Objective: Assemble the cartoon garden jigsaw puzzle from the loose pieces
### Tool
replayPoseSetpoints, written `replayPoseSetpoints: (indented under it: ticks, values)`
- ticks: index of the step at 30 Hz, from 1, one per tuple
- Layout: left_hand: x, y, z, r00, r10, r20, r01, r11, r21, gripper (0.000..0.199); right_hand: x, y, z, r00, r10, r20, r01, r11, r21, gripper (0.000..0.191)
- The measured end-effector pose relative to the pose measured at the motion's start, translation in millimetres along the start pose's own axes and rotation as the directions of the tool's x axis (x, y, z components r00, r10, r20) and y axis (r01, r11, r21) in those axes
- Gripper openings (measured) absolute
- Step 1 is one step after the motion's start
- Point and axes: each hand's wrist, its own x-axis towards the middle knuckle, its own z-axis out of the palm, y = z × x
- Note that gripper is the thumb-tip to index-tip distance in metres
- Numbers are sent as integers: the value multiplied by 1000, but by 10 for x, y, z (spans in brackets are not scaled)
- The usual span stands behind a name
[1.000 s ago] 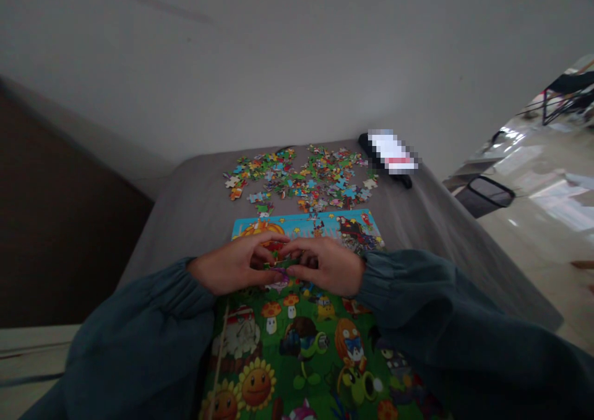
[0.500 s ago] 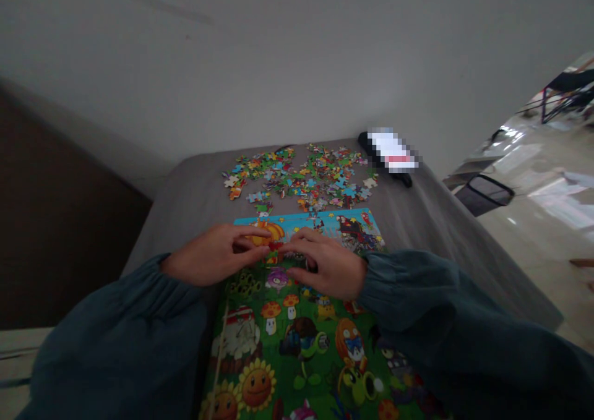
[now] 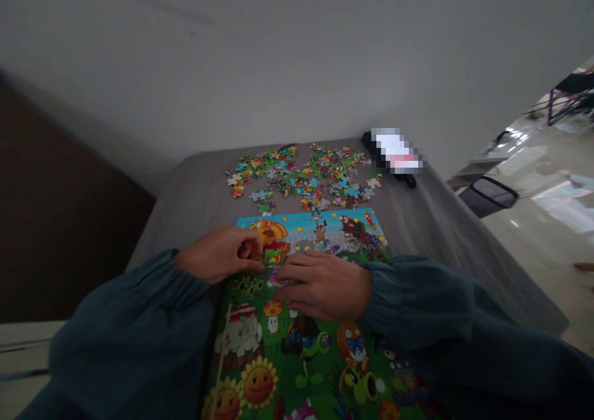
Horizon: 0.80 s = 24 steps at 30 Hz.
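A colourful cartoon puzzle board lies lengthwise before me, with a blue strip along its far edge. My left hand is at its upper left beside the orange pumpkin picture, fingers curled and thumb apart, with nothing visible between them. Lying over the upper middle of the board is my right hand, palm down with its fingers spread on the picture. Loose puzzle pieces are scattered past the board's far edge.
A grey cloth-covered surface carries the board and pieces, against a pale wall. At the back right lies a black device with a lit, blurred screen. Tiled floor shows at the far right.
My right hand has moved down and flattened onto the board. My left hand's fingers have curled in, and the hands are farther apart, uncovering the red and green picture under the pumpkin.
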Motion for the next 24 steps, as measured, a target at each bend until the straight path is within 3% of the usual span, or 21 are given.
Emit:
replayPoseSetpoints:
  ticks: [5,12,18,24]
  values:
    - [-1,65,-27,1000,28,-9,-28,999,-20,30,5,-12,-25,1000,-20,-17,19,998,-56,28]
    - [15,140,-59,982,1,-191,5,999,31,42,20,8,-2,999,-41,-36,40,999,-9,26]
    - [86,110,34,996,17,-87,-13,999,44,34,18,18,31,999,-12,-46,13,1000,25,26]
    - [104,105,57,996,49,-75,-47,998,35,35,35,96,-17,999,-6,-33,10,995,97,26]
